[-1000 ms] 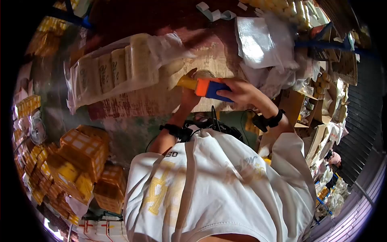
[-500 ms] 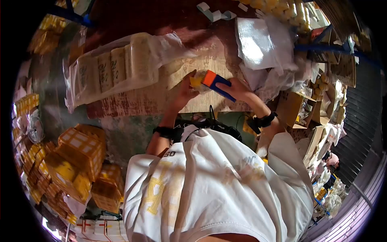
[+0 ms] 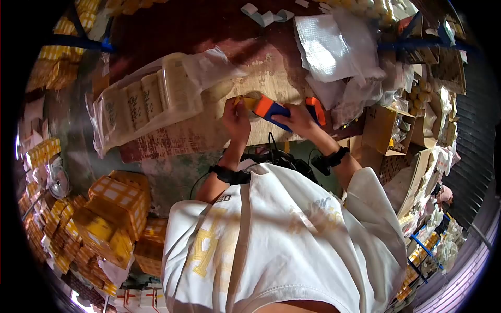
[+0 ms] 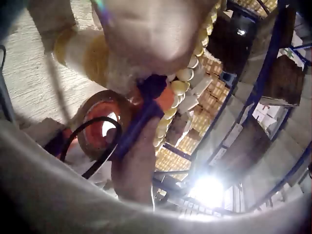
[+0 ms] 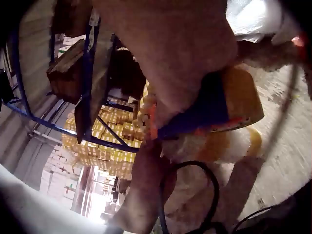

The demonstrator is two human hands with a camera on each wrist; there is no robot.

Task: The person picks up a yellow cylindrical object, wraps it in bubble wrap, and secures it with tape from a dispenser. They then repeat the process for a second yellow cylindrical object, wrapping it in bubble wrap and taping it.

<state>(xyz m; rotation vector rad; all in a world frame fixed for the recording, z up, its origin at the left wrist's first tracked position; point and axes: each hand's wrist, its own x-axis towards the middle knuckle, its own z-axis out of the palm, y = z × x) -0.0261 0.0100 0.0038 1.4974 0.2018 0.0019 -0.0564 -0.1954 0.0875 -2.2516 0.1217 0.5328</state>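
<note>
The right hand (image 3: pixel 296 120) gripped a blue-and-orange tape dispenser (image 3: pixel 270 110); the left hand (image 3: pixel 237 121), partly hidden from me, seemed to hold a yellow-banded roll (image 4: pixel 87 56).

The tape dispenser (image 3: pixel 273 110) is partly covered by the right hand (image 3: pixel 299 120); lettering (image 3: pixel 131 108) on packages (image 3: pixel 175 83) left of the left hand (image 3: pixel 237 120) cannot be read.

Your patchy red-and-pale desk (image 3: pixel 206 124)
On it lie bagged packs (image 3: pixel 148 96); right of them, you have silvery sheets (image 3: pixel 324 52), and farther back, also rightward, a curled pale strip (image 3: pixel 266 19).
</note>
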